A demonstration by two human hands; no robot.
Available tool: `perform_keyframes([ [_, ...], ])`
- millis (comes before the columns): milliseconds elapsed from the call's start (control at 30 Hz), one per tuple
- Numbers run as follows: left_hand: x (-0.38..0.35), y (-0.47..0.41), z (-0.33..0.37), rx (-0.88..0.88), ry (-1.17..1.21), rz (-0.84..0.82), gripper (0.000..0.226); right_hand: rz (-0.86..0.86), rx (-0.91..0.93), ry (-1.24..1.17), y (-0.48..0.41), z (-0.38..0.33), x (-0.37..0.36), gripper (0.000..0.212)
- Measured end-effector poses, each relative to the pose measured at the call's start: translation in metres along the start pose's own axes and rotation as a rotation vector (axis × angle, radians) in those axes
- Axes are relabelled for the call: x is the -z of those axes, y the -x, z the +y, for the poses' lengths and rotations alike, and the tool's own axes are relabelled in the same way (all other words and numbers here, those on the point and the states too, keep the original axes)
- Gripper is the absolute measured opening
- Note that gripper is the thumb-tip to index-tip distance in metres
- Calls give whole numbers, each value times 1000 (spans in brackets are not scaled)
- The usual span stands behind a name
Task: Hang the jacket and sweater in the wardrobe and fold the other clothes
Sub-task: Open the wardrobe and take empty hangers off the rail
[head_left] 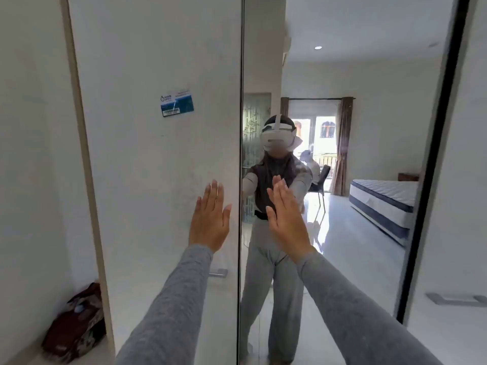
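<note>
I face the wardrobe close up. My left hand [210,219] lies flat, fingers up, on its white door [147,167]. My right hand [286,219] is pressed flat on the mirrored door [355,127] just right of the seam between the two doors. Both hands hold nothing, and grey sleeves cover both arms. A metal handle [218,272] sits on the white door below my left wrist. No jacket, sweater or other clothes are in sight; the wardrobe's inside is hidden.
The mirror reflects me, a mattress [384,204], a chair and a curtained balcony door. A white panel with a metal handle [456,299] stands at the right. A dark red patterned bag [76,327] sits low left by the wall. A blue sticker [177,102] is on the white door.
</note>
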State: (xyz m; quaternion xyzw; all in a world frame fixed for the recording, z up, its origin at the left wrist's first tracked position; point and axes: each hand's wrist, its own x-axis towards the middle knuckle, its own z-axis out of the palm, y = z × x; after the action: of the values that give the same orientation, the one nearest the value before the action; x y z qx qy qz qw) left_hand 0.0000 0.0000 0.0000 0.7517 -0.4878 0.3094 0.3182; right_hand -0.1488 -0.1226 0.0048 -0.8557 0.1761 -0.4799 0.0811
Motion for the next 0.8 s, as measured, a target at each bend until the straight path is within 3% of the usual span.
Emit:
perform_keyframes([
  [133, -24, 38, -40, 38, -35, -78, 63, -88, -12, -111, 29, -17, -47, 55],
  [400, -79, 120, -113, -61, 8, -224, 48, -298, 1, -151, 94, -23, -155, 50],
  [533, -98, 126, -131, -90, 104, -214, 39, -249, -52, -130, 106, -20, -187, 44],
  [800, -123, 134, -153, -86, 280, -21, 29, -56, -208, -24, 116, -29, -216, 27],
])
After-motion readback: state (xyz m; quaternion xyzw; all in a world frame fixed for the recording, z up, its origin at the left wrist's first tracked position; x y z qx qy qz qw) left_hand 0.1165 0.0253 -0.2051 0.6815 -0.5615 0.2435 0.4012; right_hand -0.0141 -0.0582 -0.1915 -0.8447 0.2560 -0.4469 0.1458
